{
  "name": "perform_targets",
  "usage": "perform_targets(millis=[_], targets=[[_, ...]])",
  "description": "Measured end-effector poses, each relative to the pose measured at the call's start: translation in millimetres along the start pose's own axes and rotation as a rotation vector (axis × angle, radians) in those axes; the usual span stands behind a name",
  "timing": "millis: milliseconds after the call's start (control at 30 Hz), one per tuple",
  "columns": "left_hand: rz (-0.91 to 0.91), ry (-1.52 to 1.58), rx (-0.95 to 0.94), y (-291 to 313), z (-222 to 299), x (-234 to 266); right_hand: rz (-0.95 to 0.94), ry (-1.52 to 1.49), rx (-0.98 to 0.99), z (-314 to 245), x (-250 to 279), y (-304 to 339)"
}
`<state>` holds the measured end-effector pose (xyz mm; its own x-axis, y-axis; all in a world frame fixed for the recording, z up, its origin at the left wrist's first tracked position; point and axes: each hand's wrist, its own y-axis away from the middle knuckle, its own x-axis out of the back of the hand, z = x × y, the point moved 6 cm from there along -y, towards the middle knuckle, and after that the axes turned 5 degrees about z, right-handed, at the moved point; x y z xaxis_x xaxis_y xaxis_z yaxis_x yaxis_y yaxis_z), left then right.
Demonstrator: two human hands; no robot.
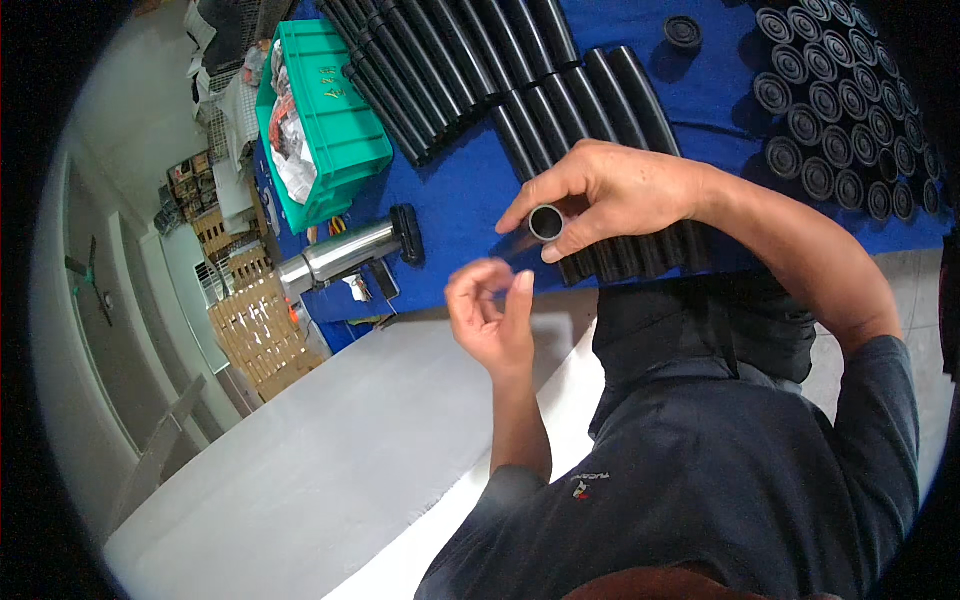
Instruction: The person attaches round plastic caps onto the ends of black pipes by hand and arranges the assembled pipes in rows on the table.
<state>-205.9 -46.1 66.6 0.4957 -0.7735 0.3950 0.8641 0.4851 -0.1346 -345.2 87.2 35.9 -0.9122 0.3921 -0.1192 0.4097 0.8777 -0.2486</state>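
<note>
My right hand [615, 200] reaches in from the right, thumb and fingers closed around a black tube [545, 223]. The tube's round open end, with a lighter rim, points up toward me; my hand hides most of its length. My left hand [492, 315] is just below and left of it, apart from the tube. Its fingers are loosely curled and slightly blurred, with the thumb raised away from them, and nothing shows in it. Several rows of long black tubes [560, 110] lie side by side on the table, partly behind my right hand.
A green crate [345, 110] with wrapped items stands at the left of the blue-covered table [440, 190]. Near it lies a silver cylinder [345, 250] with a black end piece [407, 234]. Many round black caps [838, 140] stand at the right; a single cap [682, 31] sits apart.
</note>
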Motion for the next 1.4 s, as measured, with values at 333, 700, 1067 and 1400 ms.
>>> perform_targets(millis=[333, 700, 1067, 1400], targets=[[-0.122, -0.365, -0.121, -17.7, -15.4, -0.7, 0.004, -0.071, 0.043, 3.6, -1.3, -1.3], [-0.277, 0.008, 0.141, 3.8, -16.2, 7.0, -0.052, -0.13, -0.008, 5.1, -7.7, 2.0], [-0.423, -0.041, 0.274, 3.3, -4.1, -0.1, -0.151, -0.108, -0.239, 7.2, -9.8, 7.1], [-0.458, -0.204, 0.144, -8.8, -8.8, 8.7, -0.189, -0.13, -0.178, -0.6, -11.5, 5.7]])
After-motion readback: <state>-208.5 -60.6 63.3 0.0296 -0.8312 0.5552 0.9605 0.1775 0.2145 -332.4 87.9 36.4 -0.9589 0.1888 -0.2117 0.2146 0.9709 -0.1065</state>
